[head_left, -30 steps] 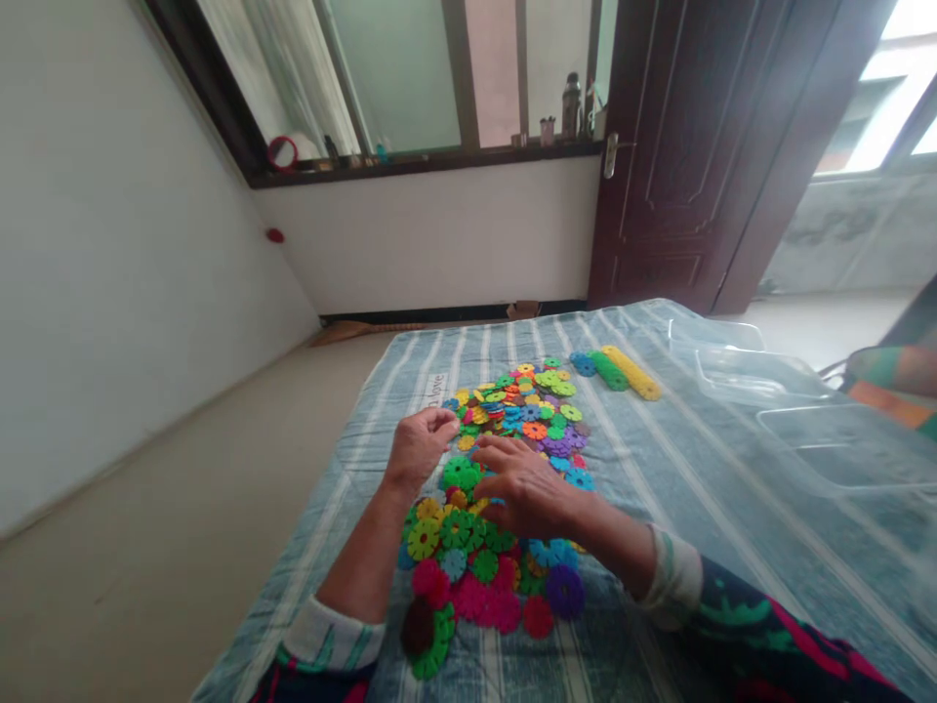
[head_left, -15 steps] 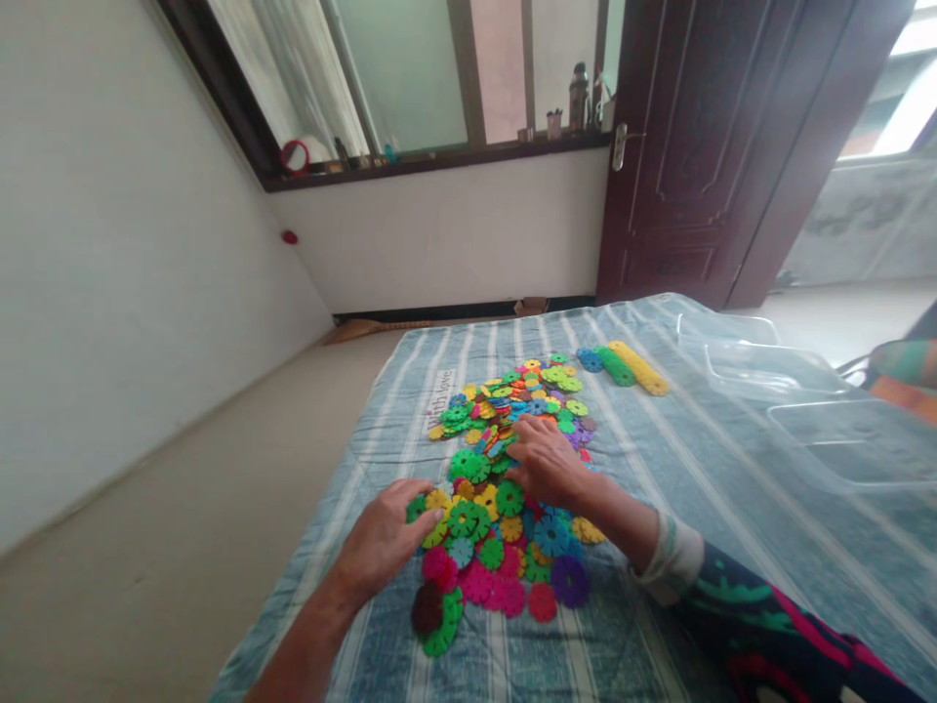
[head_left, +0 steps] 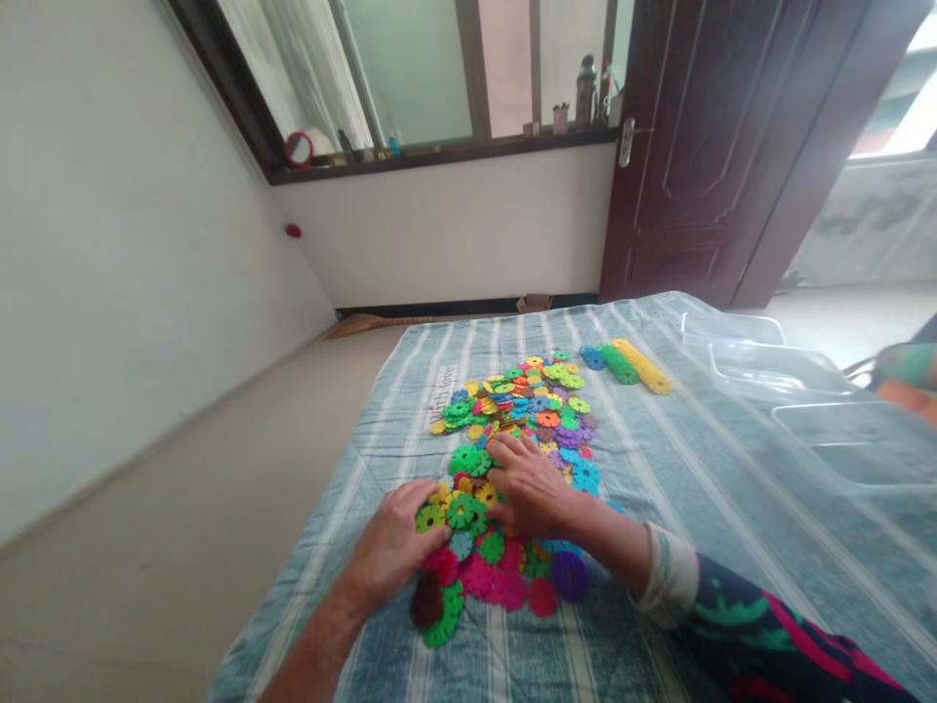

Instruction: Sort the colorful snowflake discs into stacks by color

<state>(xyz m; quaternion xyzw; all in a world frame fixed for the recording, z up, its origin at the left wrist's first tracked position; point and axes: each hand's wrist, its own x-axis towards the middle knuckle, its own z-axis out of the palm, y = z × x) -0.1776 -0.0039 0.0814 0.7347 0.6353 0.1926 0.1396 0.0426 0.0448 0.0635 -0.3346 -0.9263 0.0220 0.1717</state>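
Observation:
A heap of colorful notched plastic discs (head_left: 500, 576) spreads over the striped cloth. My left hand (head_left: 397, 537) rests at the heap's left edge, thumb and fingers apart around a yellow-green disc (head_left: 429, 518); whether it grips any disc is unclear. Over the middle of the heap is my right hand (head_left: 528, 485), palm down with bent fingers touching the discs; its fingertips are partly hidden. Beyond the heap, to the right, lie a blue row (head_left: 592, 357), a green row (head_left: 619, 364) and a yellow row (head_left: 642, 367) of stacked discs.
Clear plastic containers (head_left: 820, 444) stand along the right side of the striped cloth (head_left: 703, 547). Past its far edge are a wall (head_left: 454, 234) and a dark red door (head_left: 688, 146). Part of a colorful object (head_left: 904, 376) shows at the right edge.
My right hand has moved nearer and slightly left over the heap, uncovering an orange disc behind it. My left hand has shifted slightly right. The view has tilted a little.

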